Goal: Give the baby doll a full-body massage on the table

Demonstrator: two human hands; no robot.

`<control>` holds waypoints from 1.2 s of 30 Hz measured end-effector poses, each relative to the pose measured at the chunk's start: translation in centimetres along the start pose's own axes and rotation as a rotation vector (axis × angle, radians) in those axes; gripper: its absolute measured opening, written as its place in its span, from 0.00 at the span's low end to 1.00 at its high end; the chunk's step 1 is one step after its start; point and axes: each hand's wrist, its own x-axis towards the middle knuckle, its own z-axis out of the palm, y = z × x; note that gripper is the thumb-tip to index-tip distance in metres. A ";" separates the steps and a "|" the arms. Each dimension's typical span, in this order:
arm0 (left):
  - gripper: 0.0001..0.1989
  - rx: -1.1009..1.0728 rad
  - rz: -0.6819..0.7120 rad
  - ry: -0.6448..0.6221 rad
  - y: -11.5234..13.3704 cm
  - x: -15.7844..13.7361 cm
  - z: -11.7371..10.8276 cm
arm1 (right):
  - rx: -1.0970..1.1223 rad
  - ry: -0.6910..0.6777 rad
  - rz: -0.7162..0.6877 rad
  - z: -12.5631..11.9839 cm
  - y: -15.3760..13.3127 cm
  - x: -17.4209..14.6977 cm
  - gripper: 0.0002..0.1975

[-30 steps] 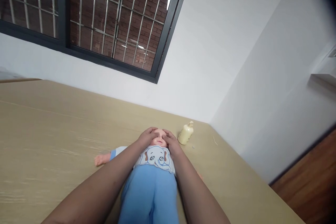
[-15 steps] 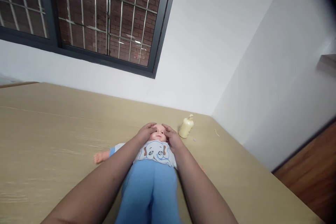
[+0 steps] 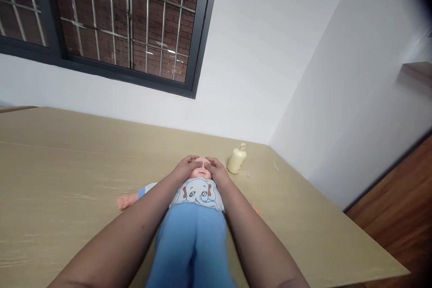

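A baby doll (image 3: 194,225) lies on its back on the table, its head away from me. It wears blue trousers and a white top with an elephant face. My left hand (image 3: 185,166) cups one side of the doll's head, its thumb across the eye. On the other side my right hand (image 3: 216,170) grips in the same way, thumb over the other eye. Mouth and chin show between the hands. One doll hand (image 3: 125,201) sticks out to the left; most of the other arm is hidden behind my right forearm.
A cream pump bottle (image 3: 237,160) stands upright beyond my right hand, with a small pale bit (image 3: 248,174) near it. A thin pale strip (image 3: 276,164) lies farther right. The tan tabletop (image 3: 67,166) meets the white wall under a barred window (image 3: 128,18).
Both thumbs have slid inward over the doll's eyes, which were partly visible before. The camera view has shifted slightly. The doll and the bottle stay in place.
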 end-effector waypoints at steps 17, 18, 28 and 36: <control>0.51 -0.058 -0.107 -0.253 2.1 -2.2 -0.7 | -0.071 -0.388 0.169 -1.9 -2.3 -1.9 0.58; 0.54 -0.043 -0.111 -0.273 2.3 -2.2 -0.8 | -0.123 -0.409 0.172 -2.2 -2.4 -2.0 0.60; 0.42 0.279 0.071 -0.123 1.8 -2.0 -1.7 | -0.509 -0.221 0.031 -2.1 -2.1 -1.7 0.53; 0.48 0.196 0.041 -0.169 1.1 -1.8 -1.4 | -0.521 -0.212 0.019 -1.6 -2.3 -1.9 0.55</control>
